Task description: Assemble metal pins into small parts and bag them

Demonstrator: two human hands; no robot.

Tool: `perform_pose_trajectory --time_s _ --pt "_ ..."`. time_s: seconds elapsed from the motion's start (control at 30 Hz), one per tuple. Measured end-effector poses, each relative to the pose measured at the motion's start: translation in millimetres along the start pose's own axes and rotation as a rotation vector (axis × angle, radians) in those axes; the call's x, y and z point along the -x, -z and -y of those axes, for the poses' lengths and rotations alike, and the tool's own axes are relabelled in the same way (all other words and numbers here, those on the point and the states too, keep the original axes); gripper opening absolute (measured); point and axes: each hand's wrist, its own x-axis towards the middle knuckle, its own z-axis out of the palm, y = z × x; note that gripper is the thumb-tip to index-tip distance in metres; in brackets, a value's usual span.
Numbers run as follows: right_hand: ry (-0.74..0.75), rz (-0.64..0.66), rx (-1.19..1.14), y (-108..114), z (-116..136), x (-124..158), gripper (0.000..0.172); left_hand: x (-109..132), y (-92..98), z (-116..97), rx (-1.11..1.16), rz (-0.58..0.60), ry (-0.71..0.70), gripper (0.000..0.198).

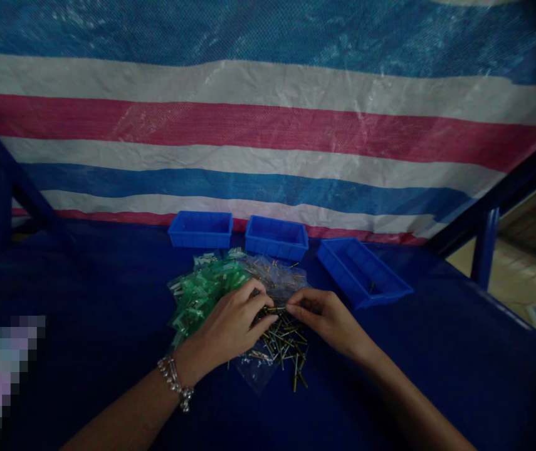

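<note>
A thin metal rod, part gold and part silver, lies level between my two hands. My right hand pinches its right end between thumb and fingertips. At the other end, the curled fingers of my left hand close on it, with the thumb a little below. Beneath them is a loose pile of similar gold and silver rods, partly on a clear plastic bag. Green-tinted plastic packets are heaped beside my left hand. Behind my hands lie clear packets with small rods inside.
Two blue bins stand along the back of the dark blue table. A third blue bin sits angled at the right with a small dark item inside. Striped sheeting hangs behind, between blue frame bars.
</note>
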Motion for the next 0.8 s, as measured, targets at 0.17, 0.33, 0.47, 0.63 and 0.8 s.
perform_pose_trajectory --time_s 0.17,0.33,0.47,0.63,0.8 --pt "-0.031 -0.002 -0.085 -7.0 0.9 0.4 0.018 -1.4 -0.1 1.4 0.012 0.002 -0.031 0.014" --pt "-0.036 0.011 -0.098 -6.7 -0.4 0.6 0.021 -1.4 -1.7 2.1 0.016 -0.024 -0.012 0.014" --pt "-0.030 0.009 -0.083 -6.0 -0.5 0.7 0.024 -0.6 -2.4 2.0 0.026 -0.041 -0.002 0.013" --pt "-0.013 -0.003 -0.057 -5.6 1.3 1.5 0.028 -0.7 -1.3 0.7 0.044 -0.057 -0.002 0.015" --pt "0.004 -0.014 -0.062 -6.4 4.6 2.6 0.030 -1.5 -0.2 -0.6 0.051 -0.060 -0.003 0.018"
